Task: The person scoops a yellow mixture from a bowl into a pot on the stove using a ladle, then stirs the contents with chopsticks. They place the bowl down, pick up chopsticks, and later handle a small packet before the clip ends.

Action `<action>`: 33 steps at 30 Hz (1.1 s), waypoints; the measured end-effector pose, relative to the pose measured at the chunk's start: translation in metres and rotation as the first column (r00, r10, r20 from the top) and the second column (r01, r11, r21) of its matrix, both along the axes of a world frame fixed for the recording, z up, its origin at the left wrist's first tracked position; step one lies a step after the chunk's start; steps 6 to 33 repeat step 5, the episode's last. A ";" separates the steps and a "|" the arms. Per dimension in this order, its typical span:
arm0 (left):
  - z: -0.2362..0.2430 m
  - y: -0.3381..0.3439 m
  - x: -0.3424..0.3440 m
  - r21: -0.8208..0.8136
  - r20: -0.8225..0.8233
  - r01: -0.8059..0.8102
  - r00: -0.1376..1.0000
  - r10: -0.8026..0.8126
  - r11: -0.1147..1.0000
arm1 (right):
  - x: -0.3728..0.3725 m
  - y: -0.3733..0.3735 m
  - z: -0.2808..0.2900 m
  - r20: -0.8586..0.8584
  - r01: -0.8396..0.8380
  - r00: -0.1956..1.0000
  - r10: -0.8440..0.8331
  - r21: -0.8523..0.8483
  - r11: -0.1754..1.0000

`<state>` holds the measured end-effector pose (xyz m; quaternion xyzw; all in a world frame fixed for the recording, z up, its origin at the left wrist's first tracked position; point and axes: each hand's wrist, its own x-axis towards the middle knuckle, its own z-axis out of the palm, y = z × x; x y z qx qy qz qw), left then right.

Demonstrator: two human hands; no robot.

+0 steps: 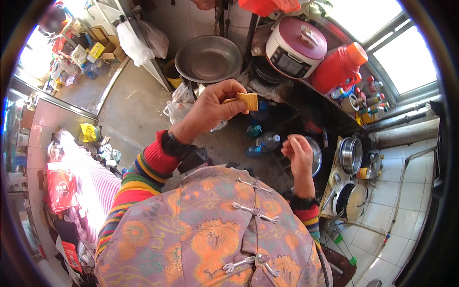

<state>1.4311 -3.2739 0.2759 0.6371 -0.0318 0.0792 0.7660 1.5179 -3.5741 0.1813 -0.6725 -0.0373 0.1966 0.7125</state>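
Observation:
My left hand (pixel 221 106) is raised in front of my chest, its thumb and fingers pinching a flat, yellowish, ridged biscuit (pixel 249 101). Part of what looks like a second biscuit shows between the fingers; the grip hides the rest. Farther right and lower, my right hand (pixel 300 157) hangs in the air apart from the biscuit. Its fingers are loosely bent, with nothing visible in them. Behind the left hand, a wide grey metal basin (pixel 209 69) stands at the far side. Clear plastic bottles (pixel 267 141) with blue caps are on the floor between my hands.
A rice cooker (pixel 296 48) with a maroon lid and a red thermos (pixel 338 69) stand on a shelf at the far right. Metal pots (pixel 350 155) and a pan (pixel 355 202) sit on the right. Plastic bags (pixel 179 105) lie near the basin. A striped pink cloth (pixel 98 184) is at left.

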 end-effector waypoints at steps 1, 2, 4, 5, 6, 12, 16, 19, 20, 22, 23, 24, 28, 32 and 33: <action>0.017 0.001 -0.008 0.036 0.106 -0.031 0.994 0.027 0.999 | -0.002 -0.013 -0.005 -0.032 0.035 0.999 -0.035 0.011 0.999; 0.036 0.005 -0.014 0.183 0.280 -0.056 0.960 0.003 0.981 | -0.005 -0.026 -0.011 -0.056 0.063 0.997 -0.061 0.028 0.998; 0.075 0.011 -0.027 0.404 0.590 -0.142 0.796 -0.139 0.904 | -0.010 -0.051 -0.030 -0.068 0.098 0.993 -0.095 0.031 0.995; 0.095 0.013 -0.038 0.487 0.581 -0.103 0.780 -0.233 0.868 | -0.014 -0.065 -0.039 -0.072 0.114 0.991 -0.112 0.018 0.993; 0.095 0.013 -0.038 0.487 0.581 -0.103 0.780 -0.233 0.868 | -0.014 -0.065 -0.039 -0.072 0.114 0.991 -0.112 0.018 0.993; 0.095 0.013 -0.038 0.487 0.581 -0.103 0.780 -0.233 0.868 | -0.014 -0.065 -0.039 -0.072 0.114 0.991 -0.112 0.018 0.993; 0.095 0.013 -0.038 0.487 0.581 -0.103 0.780 -0.233 0.868 | -0.014 -0.065 -0.039 -0.072 0.114 0.991 -0.112 0.018 0.993; 0.095 0.013 -0.038 0.487 0.581 -0.103 0.780 -0.233 0.868 | -0.014 -0.065 -0.039 -0.072 0.114 0.991 -0.112 0.018 0.993; 0.095 0.013 -0.038 0.487 0.581 -0.103 0.780 -0.233 0.868 | -0.014 -0.065 -0.039 -0.072 0.114 0.991 -0.112 0.018 0.993; 0.095 0.013 -0.038 0.487 0.581 -0.103 0.780 -0.233 0.868 | -0.014 -0.065 -0.039 -0.072 0.114 0.991 -0.112 0.018 0.993; 0.095 0.013 -0.038 0.487 0.581 -0.103 0.780 -0.233 0.868 | -0.014 -0.065 -0.039 -0.072 0.114 0.991 -0.112 0.018 0.993; 0.095 0.013 -0.038 0.487 0.581 -0.103 0.780 -0.233 0.868 | -0.014 -0.065 -0.039 -0.072 0.114 0.991 -0.112 0.018 0.993; 0.095 0.013 -0.038 0.487 0.581 -0.103 0.780 -0.233 0.868 | -0.014 -0.065 -0.039 -0.072 0.114 0.991 -0.112 0.018 0.993; 0.095 0.013 -0.038 0.487 0.581 -0.103 0.780 -0.233 0.868 | -0.014 -0.065 -0.039 -0.072 0.114 0.991 -0.112 0.018 0.993; 0.095 0.013 -0.038 0.487 0.581 -0.103 0.780 -0.233 0.868 | -0.014 -0.065 -0.039 -0.072 0.114 0.991 -0.112 0.018 0.993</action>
